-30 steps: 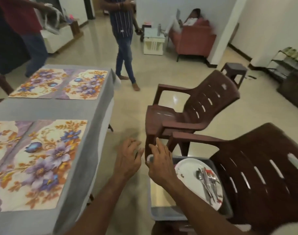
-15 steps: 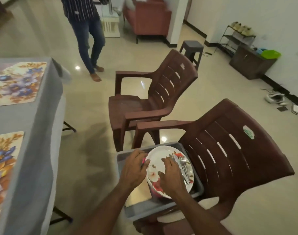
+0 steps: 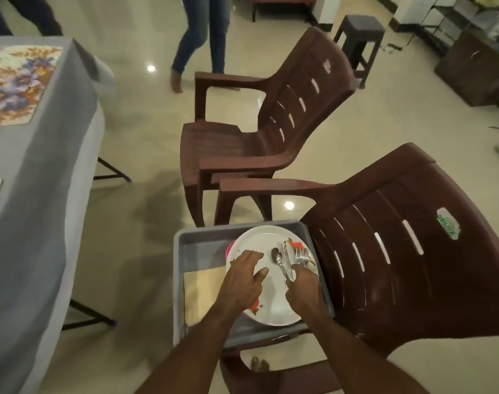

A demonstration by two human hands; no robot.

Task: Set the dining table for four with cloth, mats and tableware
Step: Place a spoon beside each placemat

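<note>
A grey tub point(image 3: 185, 245) sits on the seat of the near brown chair point(image 3: 407, 251). Inside it lies a white flowered plate point(image 3: 273, 305) on top of a pink-rimmed stack, with a bundle of cutlery point(image 3: 285, 260) on the plate and a beige napkin point(image 3: 200, 294) beside it. My left hand point(image 3: 242, 280) rests flat on the plate's left part, fingers apart. My right hand point(image 3: 302, 285) is closed around the handles of the cutlery. The table with its grey cloth point(image 3: 43, 180) and flowered mats point(image 3: 15, 83) is at the left.
A second brown chair point(image 3: 256, 132) stands just beyond the tub. A person's legs point(image 3: 197, 41) move across the floor behind it. A dark stool point(image 3: 359, 35) and a low cabinet point(image 3: 475, 66) are at the far right.
My view has swung from the table down to the tub. Both hands went from its rim onto the plate; the right hand has now closed on the cutlery.
</note>
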